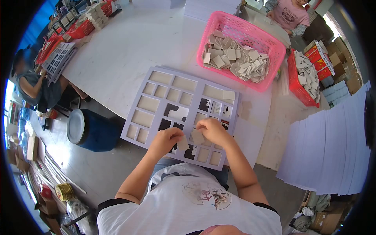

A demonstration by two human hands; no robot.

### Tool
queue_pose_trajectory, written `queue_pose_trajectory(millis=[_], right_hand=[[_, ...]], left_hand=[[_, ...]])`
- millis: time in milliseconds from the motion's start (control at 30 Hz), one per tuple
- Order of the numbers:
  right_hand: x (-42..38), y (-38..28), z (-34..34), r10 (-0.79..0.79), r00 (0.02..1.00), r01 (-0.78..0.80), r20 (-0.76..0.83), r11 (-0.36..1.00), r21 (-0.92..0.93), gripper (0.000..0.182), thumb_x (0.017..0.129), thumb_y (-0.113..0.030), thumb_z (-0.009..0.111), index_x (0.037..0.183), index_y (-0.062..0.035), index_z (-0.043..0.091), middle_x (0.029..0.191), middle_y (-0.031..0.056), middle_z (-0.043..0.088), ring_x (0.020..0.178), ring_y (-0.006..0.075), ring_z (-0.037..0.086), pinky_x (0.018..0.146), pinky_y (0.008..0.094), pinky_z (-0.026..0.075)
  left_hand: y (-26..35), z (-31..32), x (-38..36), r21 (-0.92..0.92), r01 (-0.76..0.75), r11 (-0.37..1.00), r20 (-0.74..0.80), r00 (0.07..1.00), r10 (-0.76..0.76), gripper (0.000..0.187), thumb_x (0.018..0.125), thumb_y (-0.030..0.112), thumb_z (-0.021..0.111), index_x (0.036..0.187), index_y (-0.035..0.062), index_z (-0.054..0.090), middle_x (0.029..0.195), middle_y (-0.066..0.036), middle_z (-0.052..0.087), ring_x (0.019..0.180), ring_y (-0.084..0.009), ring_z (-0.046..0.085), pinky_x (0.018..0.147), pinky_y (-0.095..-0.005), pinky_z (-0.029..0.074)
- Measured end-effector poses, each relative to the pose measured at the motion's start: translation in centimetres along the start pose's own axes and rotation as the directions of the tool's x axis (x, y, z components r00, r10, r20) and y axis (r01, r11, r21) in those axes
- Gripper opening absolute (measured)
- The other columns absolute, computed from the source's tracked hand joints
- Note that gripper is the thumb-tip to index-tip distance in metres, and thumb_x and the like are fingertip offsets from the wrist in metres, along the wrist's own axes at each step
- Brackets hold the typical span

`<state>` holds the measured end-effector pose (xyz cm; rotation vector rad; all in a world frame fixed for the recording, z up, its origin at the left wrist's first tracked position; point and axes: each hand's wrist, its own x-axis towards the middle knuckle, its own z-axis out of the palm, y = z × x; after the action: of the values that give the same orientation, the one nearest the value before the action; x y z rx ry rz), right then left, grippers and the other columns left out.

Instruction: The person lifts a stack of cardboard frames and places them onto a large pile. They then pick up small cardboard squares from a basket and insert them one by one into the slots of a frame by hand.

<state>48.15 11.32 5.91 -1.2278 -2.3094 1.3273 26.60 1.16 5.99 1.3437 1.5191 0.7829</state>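
A pale lilac cardboard frame sheet [152, 94] with many rectangular windows lies at the white table's near edge. Most windows hold beige card pieces; several in the middle show dark. My left hand [166, 140] pinches a small beige card piece [182, 143] over the sheet's near part. My right hand [213, 130] holds another beige piece [197, 137] just beside it. Both hands hover close together above the lower middle windows. One loose piece [228, 95] rests on the sheet's right side.
A pink basket [270, 39] full of beige pieces stands beyond the sheet. A red basket [297, 88] with more pieces sits at its right. White sheets [333, 145] are stacked at right. A blue drum [94, 131] stands on the floor at left. Other people work at far left and top right.
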Motion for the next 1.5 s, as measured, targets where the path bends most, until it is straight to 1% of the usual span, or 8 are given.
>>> queue_pose_trajectory(millis=[100, 300, 500, 800, 1033, 1333, 1433, 1500], right_hand=[[-0.3, 1.0, 0.9, -0.107, 0.977, 0.093, -0.184, 0.992, -0.085, 0.007, 0.079, -0.001, 0.065, 0.086, 0.0012, 0.064, 0.079, 0.0108, 0.063, 0.071, 0.0207, 0.06, 0.068, 0.0316, 0.048], [-0.5, 2.2, 0.7, 0.074, 0.964, -0.013, -0.256, 0.972, 0.233, 0.006, 0.082, -0.002, 0.066, 0.087, 0.0002, 0.063, 0.077, 0.0016, 0.06, 0.068, 0.009, 0.054, 0.063, 0.0259, 0.045], [-0.5, 2.6, 0.6, 0.154, 0.896, 0.009, -0.417, 0.932, 0.362, 0.005, 0.087, -0.001, 0.063, 0.092, -0.0002, 0.063, 0.08, 0.0003, 0.062, 0.069, 0.0065, 0.054, 0.06, 0.0223, 0.044], [-3.0, 4.0, -2.6, 0.295, 0.862, 0.012, -0.412, 0.801, 0.598, 0.008, 0.086, 0.0, 0.063, 0.093, -0.0012, 0.065, 0.074, -0.0025, 0.057, 0.062, 0.0045, 0.047, 0.056, 0.0197, 0.037], [-4.6, 6.4, -3.6, 0.339, 0.787, 0.005, -0.515, 0.832, 0.555, 0.006, 0.086, 0.0, 0.063, 0.091, -0.0014, 0.065, 0.073, -0.0025, 0.058, 0.06, 0.005, 0.047, 0.055, 0.0201, 0.036], [-5.0, 7.6, -3.9, 0.347, 0.815, -0.076, -0.464, 0.858, 0.509, 0.007, 0.085, 0.001, 0.064, 0.09, 0.0003, 0.066, 0.077, 0.0006, 0.061, 0.067, 0.0078, 0.053, 0.06, 0.0226, 0.042], [-4.7, 7.7, -3.3, 0.158, 0.799, -0.039, -0.581, 0.976, 0.213, 0.006, 0.084, 0.001, 0.064, 0.09, 0.0011, 0.066, 0.082, 0.0043, 0.062, 0.073, 0.0117, 0.057, 0.067, 0.026, 0.046], [-4.7, 6.8, -3.5, 0.152, 0.813, -0.067, -0.562, 0.983, 0.169, 0.008, 0.084, 0.002, 0.063, 0.091, 0.0017, 0.066, 0.089, 0.0076, 0.062, 0.078, 0.017, 0.06, 0.072, 0.0293, 0.048]], left_hand=[[-0.4, 0.1, -0.1, 0.016, -0.007, 1.0, 0.011, 1.0, 0.007, 0.014, 0.085, 0.005, 0.068, 0.099, 0.0006, 0.068, 0.085, -0.007, 0.07, 0.079, -0.0147, 0.065, 0.076, -0.0287, 0.052], [0.2, 1.0, -0.1, 0.111, -0.107, 0.988, 0.103, 0.99, 0.095, 0.016, 0.084, 0.005, 0.064, 0.1, 0.0011, 0.066, 0.087, -0.013, 0.069, 0.081, -0.0264, 0.066, 0.072, -0.0345, 0.051], [-0.3, 2.7, 0.1, 0.252, -0.357, 0.899, 0.114, 0.934, 0.339, 0.013, 0.082, 0.004, 0.065, 0.095, 0.0029, 0.065, 0.089, -0.013, 0.068, 0.087, -0.0329, 0.065, 0.075, -0.0394, 0.052], [-0.9, 3.4, 0.1, 0.374, -0.416, 0.829, 0.197, 0.909, 0.368, 0.011, 0.081, 0.007, 0.067, 0.092, 0.0053, 0.065, 0.091, -0.011, 0.067, 0.089, -0.0326, 0.064, 0.075, -0.0417, 0.051], [-0.9, 4.5, -0.7, 0.402, -0.467, 0.788, 0.131, 0.881, 0.455, 0.025, 0.079, 0.008, 0.071, 0.102, 0.0098, 0.062, 0.106, -0.011, 0.054, 0.091, -0.0349, 0.061, 0.075, -0.0431, 0.05], [1.6, 4.5, 0.3, 0.556, -0.345, 0.756, 0.157, 0.937, 0.313, 0.036, 0.082, 0.015, 0.071, 0.117, 0.0137, 0.062, 0.1, -0.011, 0.053, 0.09, -0.0326, 0.061, 0.072, -0.0429, 0.051], [2.2, 4.3, 1.0, 0.547, -0.334, 0.768, 0.203, 0.943, 0.265, 0.03, 0.083, 0.016, 0.069, 0.112, 0.0122, 0.064, 0.098, -0.011, 0.055, 0.088, -0.033, 0.062, 0.071, -0.0436, 0.052], [2.6, 3.9, 2.1, 0.507, -0.344, 0.79, 0.211, 0.938, 0.273, 0.027, 0.083, 0.014, 0.069, 0.11, 0.011, 0.066, 0.094, -0.011, 0.057, 0.084, -0.0324, 0.062, 0.071, -0.0426, 0.051]])
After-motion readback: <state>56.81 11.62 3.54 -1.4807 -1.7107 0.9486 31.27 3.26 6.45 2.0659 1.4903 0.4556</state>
